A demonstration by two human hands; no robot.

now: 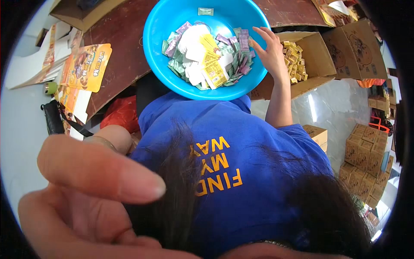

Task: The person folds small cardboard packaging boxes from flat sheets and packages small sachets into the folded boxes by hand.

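Note:
A round blue basin (154, 39) rests by my lap at the table's edge. Inside it lie small green and purple packets (243, 41), with a pile of white pieces (194, 47) and yellow printed cards (214, 73) on top. One green packet (205, 11) sits apart near the far wall. My right hand (271, 52) is at the basin's right rim, fingers spread, with nothing seen in it. Large and close to the camera, my left hand (90, 194) is raised at lower left. Its fingers are bent but apart, and no object shows between them.
Right of the basin, an open cardboard box (317, 52) holds many small yellow-brown boxes (295, 62). Stacked cartons (364, 155) stand on the floor at far right. An orange printed sheet (92, 64) lies on the dark red table (116, 39), left. A red bag (120, 114) is below.

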